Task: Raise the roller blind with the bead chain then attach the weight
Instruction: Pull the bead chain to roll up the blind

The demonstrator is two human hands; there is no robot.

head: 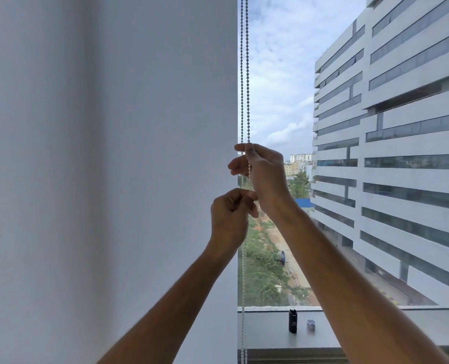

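White bead chain point(245, 74) (2 strands), right hand point(264, 174) grip pinching it above, left hand point(230, 219) seemingly pinching below

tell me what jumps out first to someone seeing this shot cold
Two bare hands meet at centre on the bead chain: the right hand pinches it higher, the left hand just below. The pale roller blind fills the left half, and a striped office block looms outside on the right.

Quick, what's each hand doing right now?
Left hand: closed, pinching the bead chain.
Right hand: closed on the same chain, higher up.
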